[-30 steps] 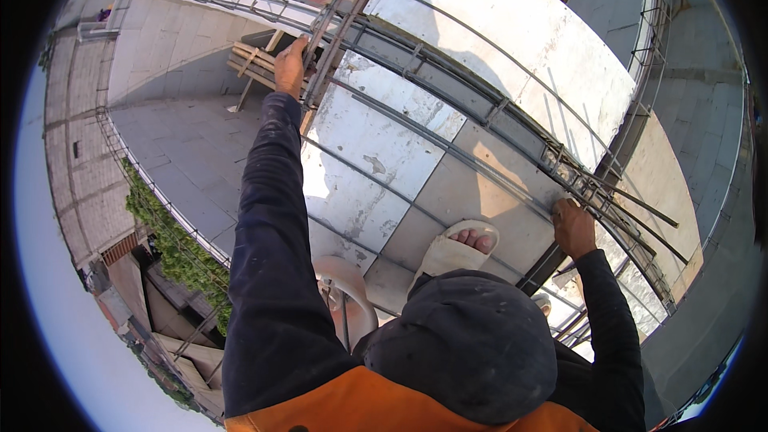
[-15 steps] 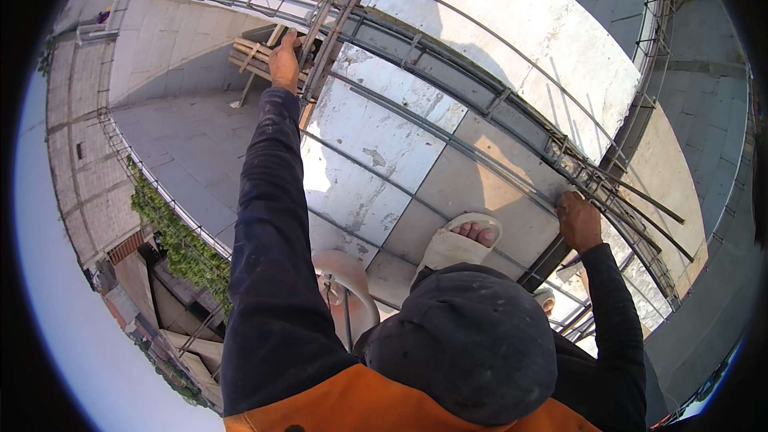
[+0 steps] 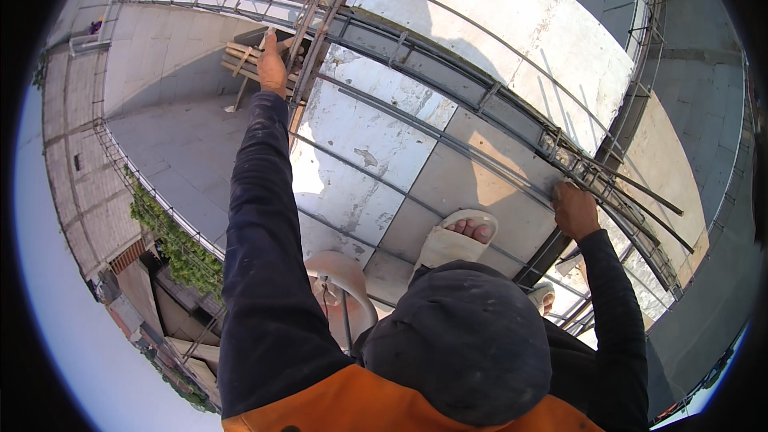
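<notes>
The loose pair of steel rods [image 3: 456, 146] lies slantwise in front of me, running alongside the long rebar beam cage [image 3: 490, 94] on its near side, above the pale panels [image 3: 344, 164]. I judge that I am in the middle of positioning these rods by the cage; the next move would call for guiding both ends together without snagging the ties.

My right hand [image 3: 574, 212] is closed, fingers curled at the rods' right end, seemingly around it. My left hand [image 3: 273, 70] is stretched far out, just beside the crossing rebar cage [image 3: 328, 20], fingers partly extended; I cannot tell whether it grips anything.

Farther out, a bundle of wooden strips [image 3: 238, 62] sits by my left hand. Nearer my body are my sandalled foot [image 3: 458, 250] and a pinkish tub [image 3: 358, 304].
</notes>
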A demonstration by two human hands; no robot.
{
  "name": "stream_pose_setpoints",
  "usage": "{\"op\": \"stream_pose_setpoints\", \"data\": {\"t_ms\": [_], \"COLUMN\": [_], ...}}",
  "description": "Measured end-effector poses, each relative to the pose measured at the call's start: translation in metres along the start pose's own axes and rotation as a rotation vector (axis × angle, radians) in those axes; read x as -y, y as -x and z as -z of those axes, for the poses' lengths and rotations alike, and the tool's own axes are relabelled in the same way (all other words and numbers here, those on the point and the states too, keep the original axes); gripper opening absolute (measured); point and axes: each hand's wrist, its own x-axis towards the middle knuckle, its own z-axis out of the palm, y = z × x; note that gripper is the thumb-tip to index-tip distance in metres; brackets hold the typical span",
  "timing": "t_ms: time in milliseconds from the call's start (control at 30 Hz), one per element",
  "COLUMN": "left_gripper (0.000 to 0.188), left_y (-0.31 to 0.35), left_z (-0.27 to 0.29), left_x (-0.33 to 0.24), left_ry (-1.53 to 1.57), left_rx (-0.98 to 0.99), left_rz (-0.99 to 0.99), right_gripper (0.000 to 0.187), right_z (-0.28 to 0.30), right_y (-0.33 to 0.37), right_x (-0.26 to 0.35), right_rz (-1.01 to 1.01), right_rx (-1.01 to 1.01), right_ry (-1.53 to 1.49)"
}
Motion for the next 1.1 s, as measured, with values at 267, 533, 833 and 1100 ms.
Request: {"op": "stream_pose_setpoints", "data": {"t_ms": [267,533,833,1100], "left_gripper": [0.075,0.07,0.047,0.04], "left_y": [-0.005,0.01,-0.016,-0.005], "left_z": [0.009,-0.001,0.017,0.058], "left_x": [0.004,-0.016,-0.004,0.014], "left_ry": [0.078,-0.161,-0.239,-0.364], "left_rx": [0.093,0.059,0.218,0.035], "left_rz": [0.035,0.103,0.111,-0.269], "right_gripper": [0.017,0.017,0.019,0.018], "right_z": [0.002,-0.004,-0.008,-0.018], "right_y": [-0.001,0.011,0.018,0.019], "right_x": [0.001,-0.008,-0.014,-0.012], "right_rz": [0.059,0.048,0.016,0.011], "right_rx": [-0.02,-0.064,-0.116,-0.175], "right_ry": [0.05,-0.005,-0.044,-0.094]}}
